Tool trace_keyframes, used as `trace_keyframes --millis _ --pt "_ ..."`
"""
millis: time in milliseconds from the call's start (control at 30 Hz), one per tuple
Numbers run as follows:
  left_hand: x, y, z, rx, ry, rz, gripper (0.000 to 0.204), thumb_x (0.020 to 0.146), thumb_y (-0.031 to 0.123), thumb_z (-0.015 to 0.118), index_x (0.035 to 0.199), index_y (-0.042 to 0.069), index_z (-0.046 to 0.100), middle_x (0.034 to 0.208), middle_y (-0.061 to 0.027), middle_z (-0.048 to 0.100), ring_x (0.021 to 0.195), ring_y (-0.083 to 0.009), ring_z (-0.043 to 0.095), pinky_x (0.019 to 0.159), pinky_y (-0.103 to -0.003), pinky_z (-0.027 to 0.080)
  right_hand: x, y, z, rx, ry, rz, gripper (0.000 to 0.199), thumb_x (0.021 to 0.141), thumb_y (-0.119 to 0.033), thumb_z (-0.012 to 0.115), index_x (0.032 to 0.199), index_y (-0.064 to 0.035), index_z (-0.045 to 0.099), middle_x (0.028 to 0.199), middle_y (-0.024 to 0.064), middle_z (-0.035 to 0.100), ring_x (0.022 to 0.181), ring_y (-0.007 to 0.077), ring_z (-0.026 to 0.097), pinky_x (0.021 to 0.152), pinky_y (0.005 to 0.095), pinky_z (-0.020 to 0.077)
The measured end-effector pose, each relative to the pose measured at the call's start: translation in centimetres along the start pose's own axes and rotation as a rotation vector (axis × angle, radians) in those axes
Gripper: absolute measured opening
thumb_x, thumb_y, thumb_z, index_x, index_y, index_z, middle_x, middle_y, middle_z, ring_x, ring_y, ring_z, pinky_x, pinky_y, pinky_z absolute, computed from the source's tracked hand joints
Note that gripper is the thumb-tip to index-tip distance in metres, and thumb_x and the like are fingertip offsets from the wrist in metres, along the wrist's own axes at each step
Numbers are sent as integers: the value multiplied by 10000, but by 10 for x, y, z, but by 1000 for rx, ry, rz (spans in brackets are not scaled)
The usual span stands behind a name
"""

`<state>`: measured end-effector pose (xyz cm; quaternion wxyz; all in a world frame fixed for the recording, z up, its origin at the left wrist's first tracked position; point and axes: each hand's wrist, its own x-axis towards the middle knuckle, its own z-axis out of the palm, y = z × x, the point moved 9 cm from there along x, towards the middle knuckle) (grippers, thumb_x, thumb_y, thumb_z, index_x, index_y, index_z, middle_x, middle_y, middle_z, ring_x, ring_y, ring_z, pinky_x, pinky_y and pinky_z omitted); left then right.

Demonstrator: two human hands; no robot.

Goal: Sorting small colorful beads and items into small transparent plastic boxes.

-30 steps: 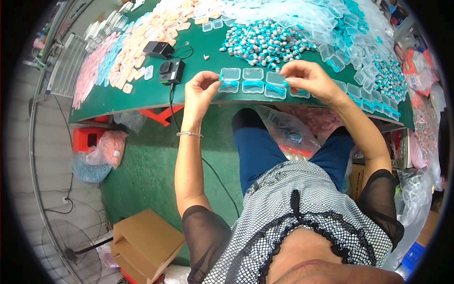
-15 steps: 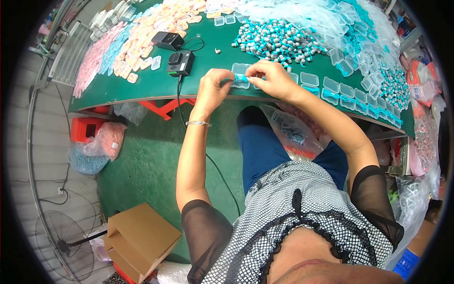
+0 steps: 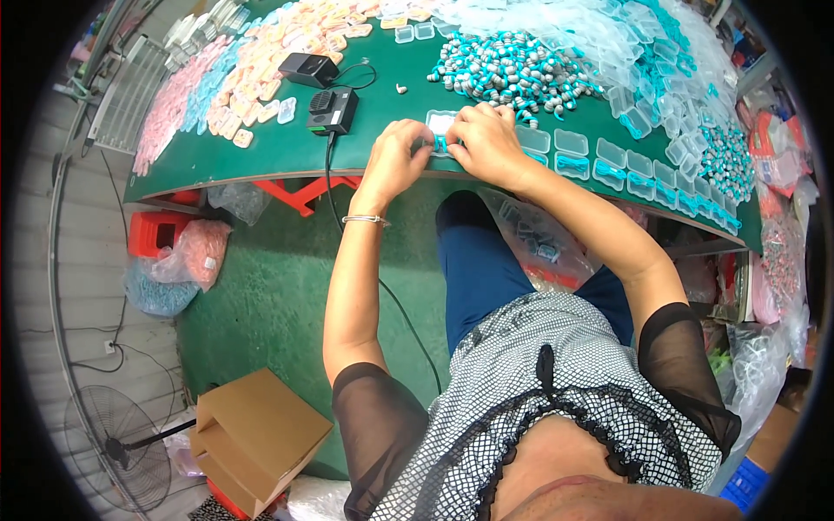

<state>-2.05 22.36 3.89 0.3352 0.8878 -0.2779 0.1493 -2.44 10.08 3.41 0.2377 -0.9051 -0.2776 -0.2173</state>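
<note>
Both my hands meet at the table's near edge over a small clear plastic box (image 3: 440,120) with its lid raised. A thin bright-blue bundle (image 3: 440,144) lies low in it, partly behind my fingers; its exact kind is too small to make out. From the left, my left hand (image 3: 401,156) pinches the bundle's end with curled thumb and fingers. My right hand (image 3: 483,141) is closed over the other end, its fingertips partly hidden. Right of it runs a row of lidded clear boxes (image 3: 611,162) holding similar blue bundles.
A heap of grey-and-blue pieces (image 3: 508,74) lies beyond my hands, with piled clear boxes (image 3: 599,52) behind. To the left sit a black device (image 3: 332,110) with a cable and a black adapter (image 3: 308,69). Peach cases (image 3: 261,91) spread further left. A cardboard box (image 3: 261,434) stands on the floor.
The blue bundle, stretched between my fingertips before, now sits lower in the open box. My right hand has turned its knuckles up and shifted slightly left; the left fingers have curled in.
</note>
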Motion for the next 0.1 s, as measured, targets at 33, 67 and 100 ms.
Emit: trace_keyframes --millis 33,67,100 --pt "1 -2 0 -2 -5 -48 144 756 -6 685 892 24 648 904 -105 663 875 -262 649 782 -349 514 0 2 2 -9 -27 13 76 723 -188 719 791 -161 696 920 9 604 975 237 549 837 466 338" --pt "1 -3 1 -19 -9 -53 154 759 -2 683 905 28 647 916 -106 664 903 -253 646 798 -359 513 0 4 3 0 -41 31 117 719 -199 724 826 -161 696 928 14 605 976 238 548 839 473 338" --pt "0 -5 2 -33 -11 -61 163 762 3 682 919 31 646 928 -108 666 931 -243 642 814 -369 512 0 5 4 13 -55 45 159 714 -211 728 862 -162 695 937 18 607 978 240 547 841 480 338"
